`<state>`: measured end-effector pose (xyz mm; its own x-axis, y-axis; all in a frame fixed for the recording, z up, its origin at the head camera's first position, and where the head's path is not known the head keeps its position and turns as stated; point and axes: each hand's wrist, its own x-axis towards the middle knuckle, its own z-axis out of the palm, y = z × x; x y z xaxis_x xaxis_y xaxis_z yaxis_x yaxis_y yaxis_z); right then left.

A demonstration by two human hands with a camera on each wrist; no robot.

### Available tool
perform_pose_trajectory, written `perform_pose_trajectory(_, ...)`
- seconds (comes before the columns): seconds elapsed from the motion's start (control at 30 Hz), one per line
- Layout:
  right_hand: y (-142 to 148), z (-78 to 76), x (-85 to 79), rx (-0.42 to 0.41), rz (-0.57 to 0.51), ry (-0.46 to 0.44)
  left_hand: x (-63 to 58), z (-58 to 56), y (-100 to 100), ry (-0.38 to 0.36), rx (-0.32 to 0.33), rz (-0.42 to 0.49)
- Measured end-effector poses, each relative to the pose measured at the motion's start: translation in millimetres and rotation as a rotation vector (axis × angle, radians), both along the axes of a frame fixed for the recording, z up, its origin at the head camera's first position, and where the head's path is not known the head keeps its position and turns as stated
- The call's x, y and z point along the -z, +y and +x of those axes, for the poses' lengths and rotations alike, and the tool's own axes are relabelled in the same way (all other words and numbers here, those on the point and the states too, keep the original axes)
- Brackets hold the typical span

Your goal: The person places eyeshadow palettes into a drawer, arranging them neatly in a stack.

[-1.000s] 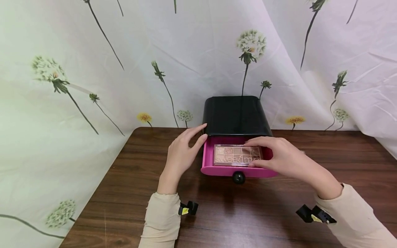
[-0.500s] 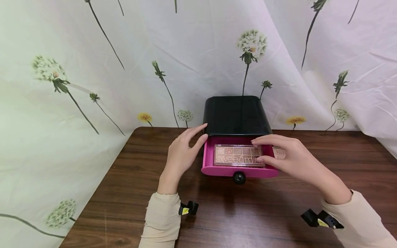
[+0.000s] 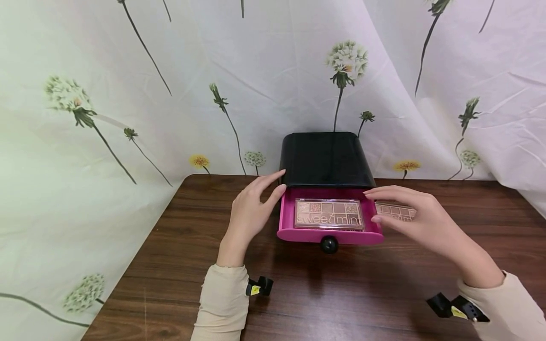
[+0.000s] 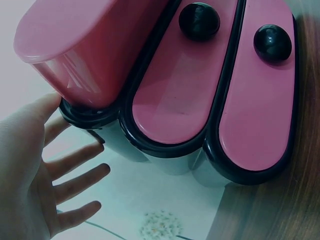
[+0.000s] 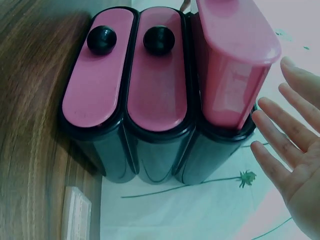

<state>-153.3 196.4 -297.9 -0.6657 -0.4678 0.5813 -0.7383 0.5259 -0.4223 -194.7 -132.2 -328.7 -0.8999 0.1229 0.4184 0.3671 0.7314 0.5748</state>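
Note:
A small black drawer cabinet (image 3: pixel 326 158) stands at the back of the table, its top pink drawer (image 3: pixel 294 235) pulled out. In that drawer lies an eyeshadow palette (image 3: pixel 328 214) with a clear lid, lettered "sweet mint". My left hand (image 3: pixel 249 213) rests with extended fingers at the cabinet's left front edge, thumb by the drawer. My right hand (image 3: pixel 422 220) hovers just right of the drawer, fingers spread and holding nothing. Behind it a second palette (image 3: pixel 395 211) lies on the table, partly hidden by the hand. Both wrist views show the hands' fingers apart.
Two lower pink drawers with round black knobs, one of them the middle drawer (image 4: pixel 180 95) and the other the bottom drawer (image 4: pixel 257 110), are pushed in. A dandelion-print cloth (image 3: pixel 170 94) hangs behind the brown wooden table (image 3: pixel 170 284).
My right hand has drawn away from the palette in the drawer and moved right, past the drawer's side. The palette on the table has come into view. My left hand stays put.

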Motion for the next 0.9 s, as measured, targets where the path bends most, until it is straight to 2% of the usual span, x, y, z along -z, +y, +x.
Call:
perform_pose_trajectory(0.2, 10, 2.5, 2.0, 0.035, -0.021, -0.011, -0.2, 0.2, 0, 0.001, -0.004, -0.001)
perform_pose_trajectory(0.53, 25, 2.4, 8.8, 0.071, -0.048, 0.040, -1.1, 1.2, 1, -0.009, -0.007, 0.000)
perform_pose_trajectory(0.9, 43, 0.2, 16.2, 0.160, -0.049, -0.062, -0.3, 0.8, 0, -0.003, -0.008, 0.006)
